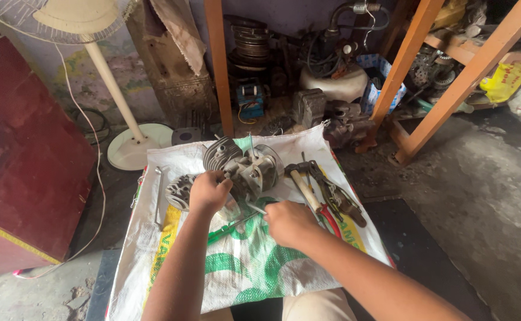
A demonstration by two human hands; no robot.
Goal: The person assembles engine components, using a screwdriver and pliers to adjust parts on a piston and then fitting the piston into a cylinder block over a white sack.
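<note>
Small engine (245, 166) sits mid-far on white woven sack (242, 267) spread on floor. Left hand (208, 191) curled round engine's near-left side, fingers closed on casing. Right hand (290, 221) fisted just near-right of engine, gripping thin tool (259, 208), tip touching engine. Green-handled screwdriver (227, 227) lies between hands. Hammer (303, 187) and pliers (339, 196) right of engine. Wrench (159, 196) at sack's left edge.

Left hand (208, 191) covers the engine's (245, 168) lower left side; right hand (288, 223) hides its fingertips and whatever they grip; standing fan (82, 18) head cut by top edge; shelf clutter (444, 71) indistinct.
</note>
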